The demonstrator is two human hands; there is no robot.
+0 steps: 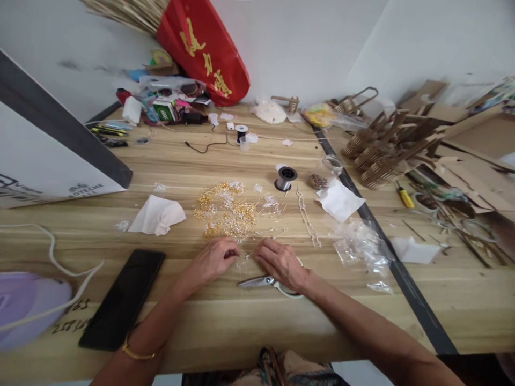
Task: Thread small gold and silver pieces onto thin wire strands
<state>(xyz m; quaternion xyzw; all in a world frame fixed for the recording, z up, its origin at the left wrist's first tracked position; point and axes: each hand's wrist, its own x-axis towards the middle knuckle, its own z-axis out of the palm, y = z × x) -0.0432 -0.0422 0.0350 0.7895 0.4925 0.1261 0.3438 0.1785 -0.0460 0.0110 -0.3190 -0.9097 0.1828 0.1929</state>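
Fingers pinched together, my left hand (217, 258) is at the front edge of a heap of gold and silvery beads (241, 217). Whatever it holds is too small to make out. My right hand (284, 264) is closed with its fingertips at a thin strand of clear beads (243, 261), which lies between the two hands. Under the right hand are scissors (257, 282), blades pointing left, handles partly covered. A silvery chain (269, 232) lies just beyond the fingers. Farther right rests a longer beaded chain (308, 220), near a spool of fine wire (286, 176).
A black phone (123, 300) lies left of my forearm, beside a purple round object (32, 308) and a white cable. Crumpled paper (156, 215), plastic bags (358, 241) and a jar of beads (322, 177) surround the work area. Small woven baskets (378, 153) stand at right.
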